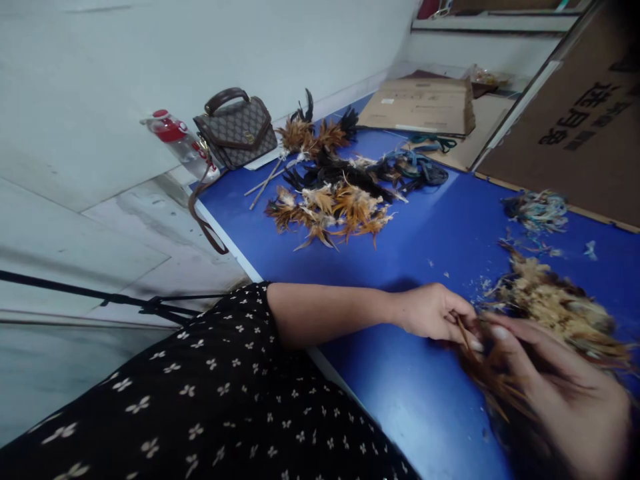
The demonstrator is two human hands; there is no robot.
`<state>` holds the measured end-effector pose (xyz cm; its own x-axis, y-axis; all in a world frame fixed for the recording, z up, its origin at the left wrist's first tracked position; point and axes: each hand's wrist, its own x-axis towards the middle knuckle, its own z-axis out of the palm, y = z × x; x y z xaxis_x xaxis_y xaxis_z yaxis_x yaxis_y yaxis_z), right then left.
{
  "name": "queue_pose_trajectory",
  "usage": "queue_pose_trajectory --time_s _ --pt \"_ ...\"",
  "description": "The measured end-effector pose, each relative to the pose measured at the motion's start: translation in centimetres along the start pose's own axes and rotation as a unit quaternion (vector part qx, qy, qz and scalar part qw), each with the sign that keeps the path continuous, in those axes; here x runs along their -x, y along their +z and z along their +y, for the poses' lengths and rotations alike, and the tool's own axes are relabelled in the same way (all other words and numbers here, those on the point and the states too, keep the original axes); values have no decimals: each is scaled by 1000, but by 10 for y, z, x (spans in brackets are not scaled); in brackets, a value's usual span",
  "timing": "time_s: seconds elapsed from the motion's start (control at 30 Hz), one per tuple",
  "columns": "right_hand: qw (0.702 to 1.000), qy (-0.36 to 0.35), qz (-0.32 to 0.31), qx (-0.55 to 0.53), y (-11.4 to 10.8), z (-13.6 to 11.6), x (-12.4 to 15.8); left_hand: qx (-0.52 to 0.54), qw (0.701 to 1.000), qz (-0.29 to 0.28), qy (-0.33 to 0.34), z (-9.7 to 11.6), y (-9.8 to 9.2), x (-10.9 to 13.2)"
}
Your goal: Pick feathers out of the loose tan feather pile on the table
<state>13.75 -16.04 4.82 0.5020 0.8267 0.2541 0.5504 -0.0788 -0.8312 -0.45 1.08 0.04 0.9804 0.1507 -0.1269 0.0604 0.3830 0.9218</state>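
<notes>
1. Left hand (435, 312) rests on the blue table (420, 400), fingers curled, pinching brown feathers (493, 380) at their upper ends.
2. Right hand (560, 393), blurred and partly cut off by the frame edge, has thumb and fingers pressed on the same feathers.
3. Loose feather pile (555, 307) lies just beyond the hands; detail smeared.
4. Finished feather bunches (330, 200) lie well apart, near a handbag (236, 130) and bottle (177, 140).

The bench (435, 220) is coloured deep blue. At its far left corner a brown monogram-patterned handbag (236, 130) is seen, and beside that a clear bottle (177, 141) capped in red. Orange, tan and black feathers (333, 193) are spread nearer its middle. A black sleeve (210, 393) is dotted with small white flowers.
</notes>
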Motion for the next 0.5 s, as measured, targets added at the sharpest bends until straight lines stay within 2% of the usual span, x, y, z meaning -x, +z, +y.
queue_pose_trajectory --time_s 0.07,0.13,0.27,0.5 --pt "1000 -1 9 16 -6 7 -1 31 999 19 19 4 0 0" --pt "999 -7 -10 32 -11 14 -2 50 998 33 35 9 -1 0" --pt "998 -11 -39 48 -12 19 -4 60 996 30 50 12 -1 1" --pt "996 57 -68 29 -4 25 -1 38 996 33 70 8 -2 1"
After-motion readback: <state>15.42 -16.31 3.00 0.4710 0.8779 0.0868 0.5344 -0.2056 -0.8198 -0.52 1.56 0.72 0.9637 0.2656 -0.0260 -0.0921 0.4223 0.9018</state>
